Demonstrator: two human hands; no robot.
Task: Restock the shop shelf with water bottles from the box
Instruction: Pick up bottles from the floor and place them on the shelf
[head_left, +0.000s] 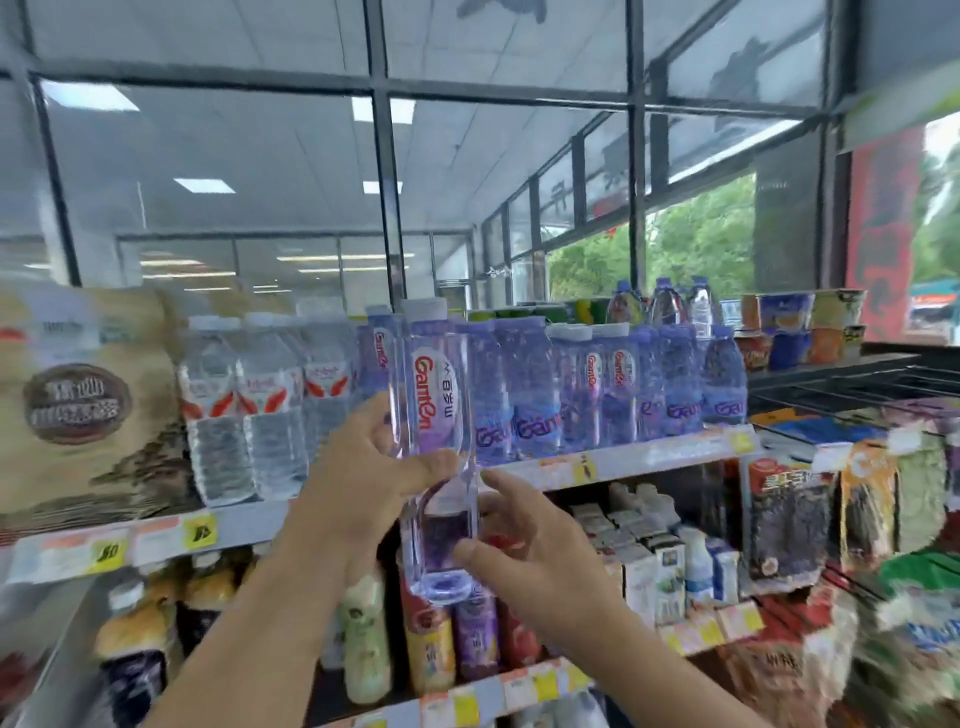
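Note:
A clear Ganten water bottle (434, 395) with a purple label and a white cap stands upright in the air in front of the top shelf (613, 465). My left hand (363, 462) grips its middle from the left, thumb across the front. My right hand (514, 545) holds its lower part from the right, thumb on the base section. A row of like purple-labelled bottles (613, 389) fills the shelf behind and to the right. The box is out of view.
Clear bottles with red labels (249, 405) stand on the shelf to the left, next to a large tan bag (78, 410). Juice bottles (431, 639) and milk cartons (660, 566) fill the lower shelf. Cup noodles (800, 327) sit at the back right, snack bags (909, 519) on the right.

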